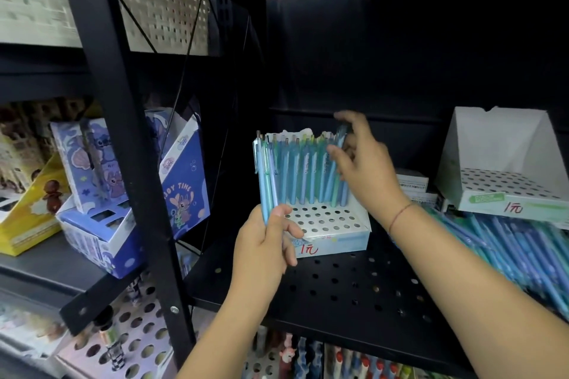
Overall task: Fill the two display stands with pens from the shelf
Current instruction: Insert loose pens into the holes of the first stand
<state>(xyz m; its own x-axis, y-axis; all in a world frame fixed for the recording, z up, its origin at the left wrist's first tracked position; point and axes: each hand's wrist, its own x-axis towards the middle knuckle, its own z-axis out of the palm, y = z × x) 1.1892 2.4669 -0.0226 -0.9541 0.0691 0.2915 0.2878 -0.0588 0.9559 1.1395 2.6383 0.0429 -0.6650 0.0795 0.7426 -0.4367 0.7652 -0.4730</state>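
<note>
Left hand point(264, 240) grips a small bunch of pens point(266, 175) by their lower ends, upright and just left of the near display stand point(338, 243), likely as a ready supply for feeding the holes. Right hand point(366, 169) is at the right end of the filled back rows, fingers curved around a standing pen point(340, 144); it is blurred, so I cannot tell if it pinches the pen. The front holes are empty. The second display stand point(505, 191), further right, holds nothing. Loose pens point(508, 243) lie piled on the shelf point(338, 292) below it. Task looks under halfway.
</note>
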